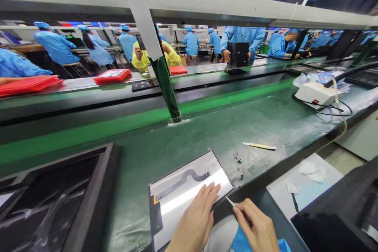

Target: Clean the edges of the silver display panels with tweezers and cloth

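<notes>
A display panel (168, 214) lies back side up at the bench's front edge, with a flat flex cable (181, 181) running across its silvery back. My left hand (196, 216) rests on the panel with fingers stretched out. Close to the panel's right corner, my right hand (255, 224) pinches pointed metal tweezers (230, 201); only their tip shows, right by the panel's edge. A knife with a pale yellow handle (261, 146) lies farther back on the bench. Black shreds (238, 163) are scattered between the knife and the panel.
A dark foam-edged tray (109, 165) stands on the left. A green post (167, 90) rises from the bench under a shelf beam. At the right are a white device (314, 93) with a cable and a white board (319, 165) bearing crumpled wipes. Co-workers sit beyond the conveyor line.
</notes>
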Demonstrator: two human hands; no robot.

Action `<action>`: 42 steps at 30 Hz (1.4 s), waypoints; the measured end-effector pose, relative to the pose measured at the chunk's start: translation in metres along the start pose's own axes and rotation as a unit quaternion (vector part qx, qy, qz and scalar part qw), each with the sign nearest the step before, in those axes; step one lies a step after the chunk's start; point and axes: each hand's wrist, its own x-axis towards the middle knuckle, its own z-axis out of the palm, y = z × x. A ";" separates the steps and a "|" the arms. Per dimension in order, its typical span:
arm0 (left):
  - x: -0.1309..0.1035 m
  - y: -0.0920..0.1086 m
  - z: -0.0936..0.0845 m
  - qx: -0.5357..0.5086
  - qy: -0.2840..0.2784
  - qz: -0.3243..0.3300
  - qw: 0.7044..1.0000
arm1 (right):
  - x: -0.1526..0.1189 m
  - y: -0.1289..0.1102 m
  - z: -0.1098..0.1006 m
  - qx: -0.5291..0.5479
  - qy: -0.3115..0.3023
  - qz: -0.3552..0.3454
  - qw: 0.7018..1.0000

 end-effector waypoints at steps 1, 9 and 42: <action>0.000 0.000 0.000 0.000 -0.001 -0.002 1.000 | 0.001 0.001 0.000 0.018 -0.005 0.024 1.000; -0.001 -0.001 0.000 -0.002 -0.007 -0.004 1.000 | 0.004 0.017 0.009 0.295 -0.073 0.284 0.909; 0.001 0.001 -0.002 0.004 -0.005 -0.003 1.000 | -0.003 -0.002 0.000 -0.056 0.008 -0.018 0.998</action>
